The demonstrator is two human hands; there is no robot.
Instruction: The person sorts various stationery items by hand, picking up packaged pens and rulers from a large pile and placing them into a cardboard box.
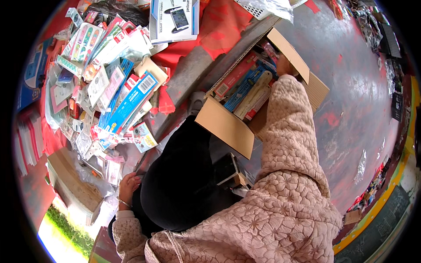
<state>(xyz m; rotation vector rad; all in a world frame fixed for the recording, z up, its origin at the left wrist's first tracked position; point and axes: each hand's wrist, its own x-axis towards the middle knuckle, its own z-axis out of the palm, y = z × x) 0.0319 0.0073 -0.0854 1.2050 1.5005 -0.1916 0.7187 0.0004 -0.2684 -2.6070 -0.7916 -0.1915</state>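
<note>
My right arm reaches into an open cardboard box point(224, 128) on the floor. Only the back of my right hand point(284, 66) shows, beside a raised flap; its fingers are hidden inside. Within the box lie blue packages point(245, 87), a red and white package point(228, 83) and long pale packs point(254, 94). Near my black-trousered leg, my left hand point(128, 186) rests with a bracelet on the wrist. Its fingers are loosely bent and apart, with nothing visible in them. Just beyond it spreads a heap of small packaged goods, including a blue and white carton point(139, 94).
Red cloth point(223, 33) lies under the heap at the left. A white gamepad box point(174, 19) stands at its far end. A small dark box point(228, 171) sits on the floor by my leg. More goods line the far right edge, near a white basket point(256, 9) at the top.
</note>
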